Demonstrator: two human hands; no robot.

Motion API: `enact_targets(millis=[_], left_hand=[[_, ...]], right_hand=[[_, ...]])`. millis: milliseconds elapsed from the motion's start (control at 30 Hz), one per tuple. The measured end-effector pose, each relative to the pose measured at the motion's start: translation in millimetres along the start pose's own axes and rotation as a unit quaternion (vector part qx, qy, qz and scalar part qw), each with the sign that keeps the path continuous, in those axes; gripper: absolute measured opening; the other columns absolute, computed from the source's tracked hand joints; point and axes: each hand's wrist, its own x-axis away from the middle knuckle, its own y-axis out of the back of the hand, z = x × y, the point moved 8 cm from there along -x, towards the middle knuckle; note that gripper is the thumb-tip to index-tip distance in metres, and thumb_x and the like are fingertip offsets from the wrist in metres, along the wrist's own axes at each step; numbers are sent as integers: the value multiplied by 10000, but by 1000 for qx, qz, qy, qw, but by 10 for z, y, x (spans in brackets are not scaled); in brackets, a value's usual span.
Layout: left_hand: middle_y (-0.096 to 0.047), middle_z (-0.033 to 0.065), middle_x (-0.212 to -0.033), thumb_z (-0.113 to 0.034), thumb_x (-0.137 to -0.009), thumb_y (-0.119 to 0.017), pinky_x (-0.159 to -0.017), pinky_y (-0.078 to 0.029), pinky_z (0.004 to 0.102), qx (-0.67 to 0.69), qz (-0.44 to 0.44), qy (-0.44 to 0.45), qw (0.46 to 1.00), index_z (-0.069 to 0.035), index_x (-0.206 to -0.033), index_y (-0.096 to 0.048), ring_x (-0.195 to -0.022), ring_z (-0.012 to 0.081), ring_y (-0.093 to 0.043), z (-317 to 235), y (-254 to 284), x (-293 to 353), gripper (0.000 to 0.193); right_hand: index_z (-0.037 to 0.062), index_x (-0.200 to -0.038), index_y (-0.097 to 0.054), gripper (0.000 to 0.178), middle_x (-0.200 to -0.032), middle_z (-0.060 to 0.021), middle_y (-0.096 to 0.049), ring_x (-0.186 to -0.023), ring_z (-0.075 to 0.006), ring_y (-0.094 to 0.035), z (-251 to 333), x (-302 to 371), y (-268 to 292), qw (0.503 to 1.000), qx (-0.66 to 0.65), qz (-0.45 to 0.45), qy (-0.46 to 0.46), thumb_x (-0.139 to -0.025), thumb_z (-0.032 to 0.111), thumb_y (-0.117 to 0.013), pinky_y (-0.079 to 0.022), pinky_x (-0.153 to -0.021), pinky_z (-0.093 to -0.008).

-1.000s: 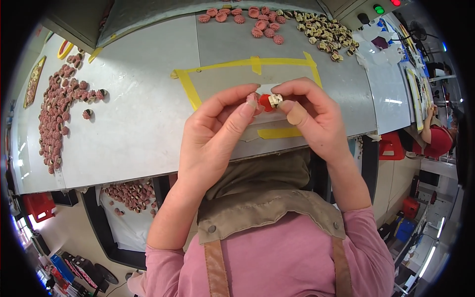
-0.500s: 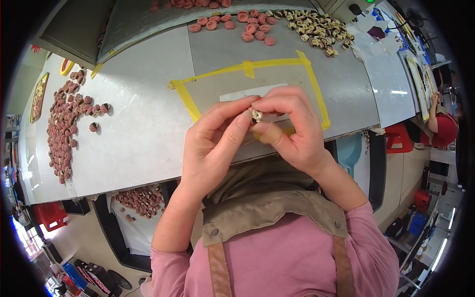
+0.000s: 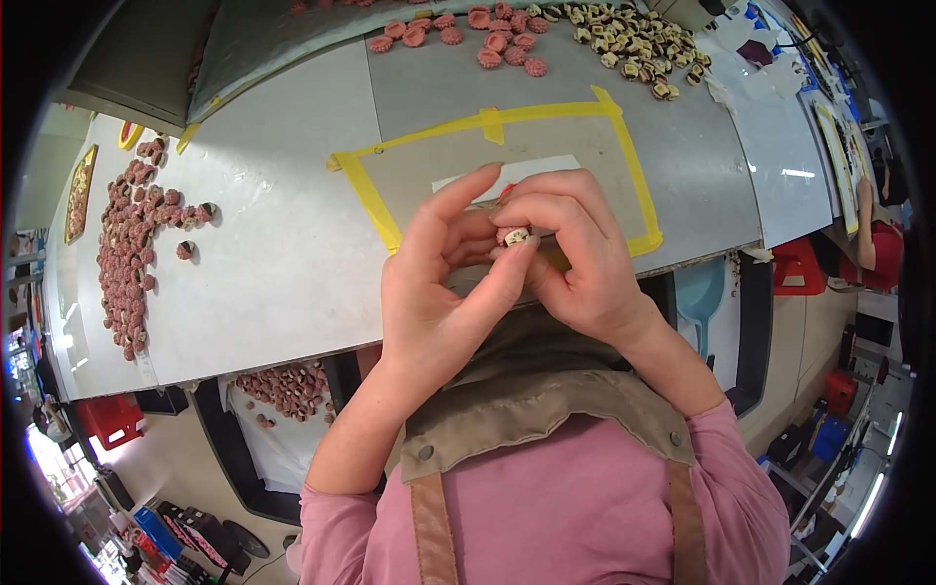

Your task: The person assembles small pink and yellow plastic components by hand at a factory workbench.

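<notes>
While both hands are holding one small piece (image 3: 517,237) up close, a few things could be going wrong. It's a tiny thing, so if the tips are squeezing too hard or tilting, it could be popping out and landing on the desk (image 3: 263,185) — or rolling off the near edge onto the lap, b/c that edge is sitting right by the apron (image 3: 526,409). If it's made of two bits, a crooked push could be leaving them uneven; can't tell that for sure.

How it's looking: small and roundish, w/ a bumpy pink side and a cream face w/ dark parts. The fingers are hiding a lot of it.

The left hand (image 3: 439,278) is pressing its thumb on the piece, w/ its pointer finger sticking up and apart. The right hand (image 3: 585,258) is pinching from the other side — its pointer is curling over the top. So both are clamping the same piece, over the near part of the yellow tape (image 3: 368,210) box. A white strip (image 3: 556,168) and a red bit (image 3: 507,189) are showing just behind.

Farther off, pink shells (image 3: 487,41) and cream-and-dark bits (image 3: 639,41) are lying at the back, and lots of pink-brown balls (image 3: 122,258) are sitting in a pile on the left.
</notes>
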Motion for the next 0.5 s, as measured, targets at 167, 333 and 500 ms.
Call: enact_targets(millis=[167,333,500], left_hand=[[-655,114,-1016,-10,-853,-643,-841,-523,277,-28,9,3,1000,-3,-1294,-471,-936,144,-640,-70,54,13,473],[-664,105,-1033,-52,-871,-602,-872,-492,347,-536,-29,-165,827,-47,-1090,-629,-1012,264,-618,-496,633,-205,222],[-605,103,-1185,-109,-919,-552,-983,-406,402,-764,-143,-143,613,-64,-1103,-629,-1167,274,-526,-656,1800,-255,204]], right_hand=[[27,-1079,-575,351,-1084,-119,-557,-972,-271,-574,79,-51,51,999,4,33,-8,-753,-20,-697,-503,-808,-327],[29,-1108,-592,314,-1057,-117,-595,-994,-262,-576,-89,-292,540,992,112,59,2,-808,76,-669,-477,-860,-344],[61,-1047,-631,209,-1019,-95,-616,-972,-256,-577,-840,-705,1045,975,200,46,-82,-845,113,-616,-451,-870,-359]])
